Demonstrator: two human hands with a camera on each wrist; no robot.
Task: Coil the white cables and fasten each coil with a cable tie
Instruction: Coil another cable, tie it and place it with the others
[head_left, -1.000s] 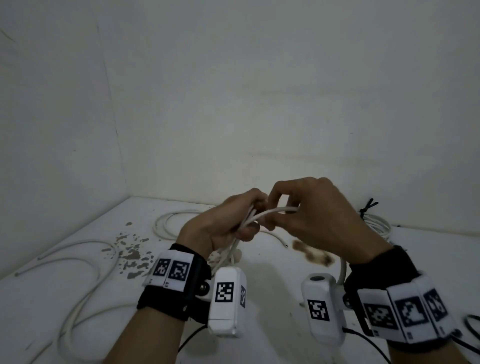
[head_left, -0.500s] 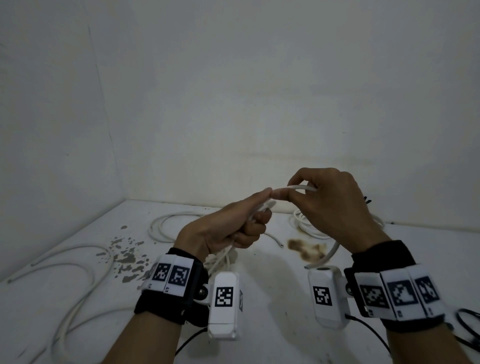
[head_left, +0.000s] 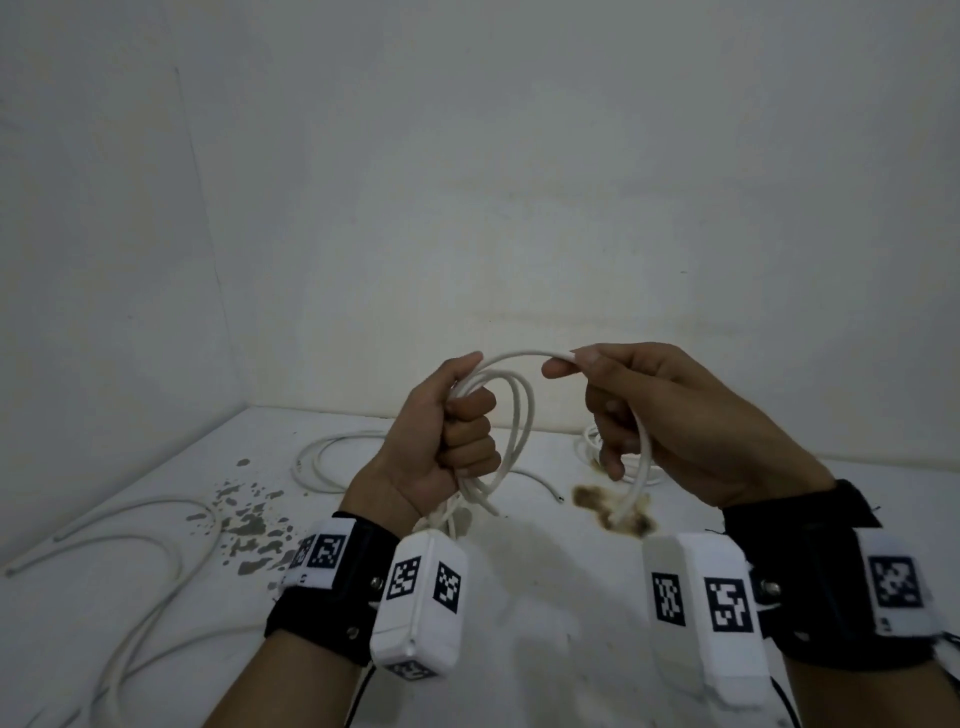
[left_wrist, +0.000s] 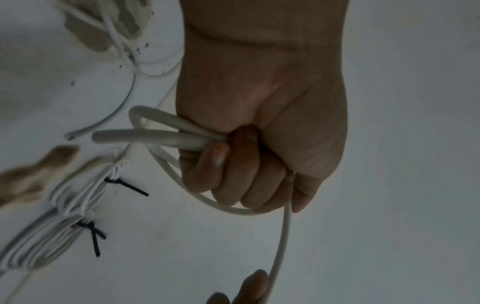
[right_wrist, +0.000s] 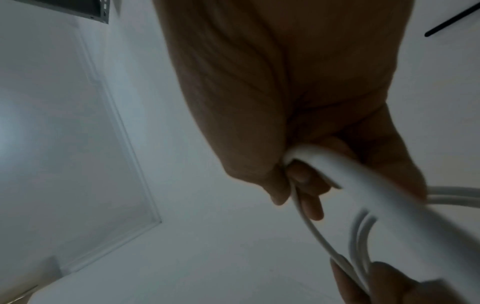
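My left hand is fisted round several loops of a white cable, held up above the white table. From that fist the cable arcs right to my right hand, which pinches it near the top and lets it run down through the curled fingers. Its free tail hangs toward a brown stain. In the left wrist view the fist grips the loops, and a cut cable end sticks out left. In the right wrist view the cable runs under the thumb of the right hand.
Loose white cables lie at the left and back centre of the table. Two finished coils bound with black ties lie at the back right. Grey flecks and a brown stain mark the surface. Walls close the back and left.
Both hands have risen and moved apart. The right hand has drawn the cable out to the right into a wide arc, and the loops in the left fist now show clearly.
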